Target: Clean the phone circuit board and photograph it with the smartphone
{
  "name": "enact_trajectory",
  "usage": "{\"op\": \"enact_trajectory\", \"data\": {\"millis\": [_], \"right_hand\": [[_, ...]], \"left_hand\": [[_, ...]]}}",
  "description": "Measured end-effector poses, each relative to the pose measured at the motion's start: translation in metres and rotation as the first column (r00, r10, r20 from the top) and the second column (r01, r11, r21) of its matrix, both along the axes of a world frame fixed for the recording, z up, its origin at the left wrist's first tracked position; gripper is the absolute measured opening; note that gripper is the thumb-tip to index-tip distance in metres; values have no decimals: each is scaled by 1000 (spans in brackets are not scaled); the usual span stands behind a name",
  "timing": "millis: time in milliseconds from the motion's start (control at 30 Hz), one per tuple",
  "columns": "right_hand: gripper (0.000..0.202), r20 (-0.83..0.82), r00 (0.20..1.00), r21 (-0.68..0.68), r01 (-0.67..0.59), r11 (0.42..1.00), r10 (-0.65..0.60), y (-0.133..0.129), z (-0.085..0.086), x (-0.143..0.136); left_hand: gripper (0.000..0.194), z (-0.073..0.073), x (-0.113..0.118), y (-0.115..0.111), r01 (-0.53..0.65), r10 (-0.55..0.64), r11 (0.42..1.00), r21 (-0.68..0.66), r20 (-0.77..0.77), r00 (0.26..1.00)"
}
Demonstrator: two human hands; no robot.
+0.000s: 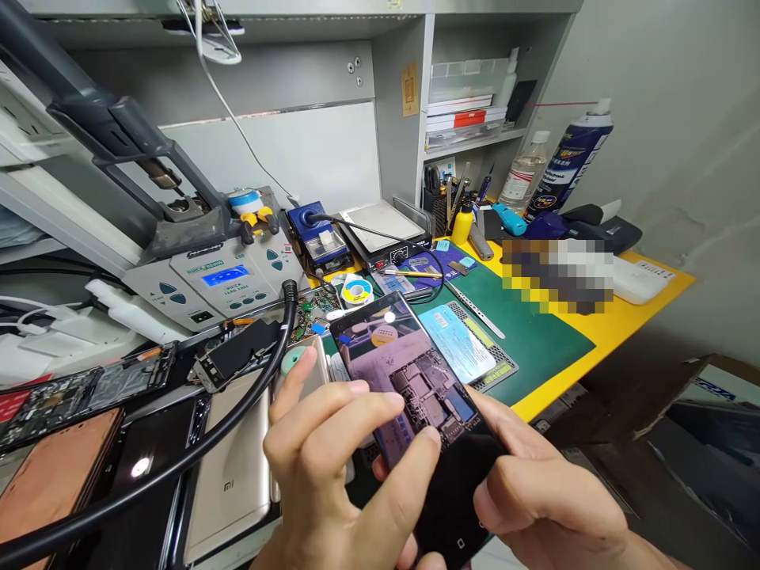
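Note:
A smartphone (451,483) is tilted in front of me, its lit screen showing a close-up of a circuit board with metal shields. My right hand (552,495) grips its lower right side, thumb on the dark lower screen, with fingertips curling round the left edge. Over the display is my left hand (344,459), fingers apart; its thumb and a fingertip touch or hover just above the picture, which I cannot tell. Behind the phone, a blue-white packet (457,344) lies on a perforated metal plate (502,372) on the green mat (540,336).
A hot-air rework station (229,277) stands left; its black hose (249,412) crosses over several phones, including a gold phone (231,475). Small circuit boards (314,313) and a solder spool (357,291) lie behind. Tweezers (475,309), a yellow bottle (462,222) and a spray can (570,166) are farther right.

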State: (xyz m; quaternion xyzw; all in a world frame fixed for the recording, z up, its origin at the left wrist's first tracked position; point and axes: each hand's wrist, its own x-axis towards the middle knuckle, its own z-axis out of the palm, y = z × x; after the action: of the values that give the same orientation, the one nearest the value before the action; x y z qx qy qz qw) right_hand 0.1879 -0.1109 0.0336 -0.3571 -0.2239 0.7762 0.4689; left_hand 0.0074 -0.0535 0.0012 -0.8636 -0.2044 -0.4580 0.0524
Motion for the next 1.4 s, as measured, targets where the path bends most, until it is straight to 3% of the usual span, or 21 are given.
{"op": "enact_trajectory", "data": {"millis": [633, 933, 1400], "right_hand": [[84, -55, 998, 8, -9, 1000, 9, 4, -8, 9], [92, -117, 993, 64, -6, 998, 13, 6, -23, 10], [87, -107, 994, 9, -13, 1000, 14, 4, -12, 13]], "left_hand": [[37, -4, 1, 7, 14, -17, 1000, -21, -119, 993], [37, -5, 3, 10, 22, -25, 1000, -22, -152, 988], [37, -4, 2, 8, 19, -21, 1000, -13, -133, 991]]}}
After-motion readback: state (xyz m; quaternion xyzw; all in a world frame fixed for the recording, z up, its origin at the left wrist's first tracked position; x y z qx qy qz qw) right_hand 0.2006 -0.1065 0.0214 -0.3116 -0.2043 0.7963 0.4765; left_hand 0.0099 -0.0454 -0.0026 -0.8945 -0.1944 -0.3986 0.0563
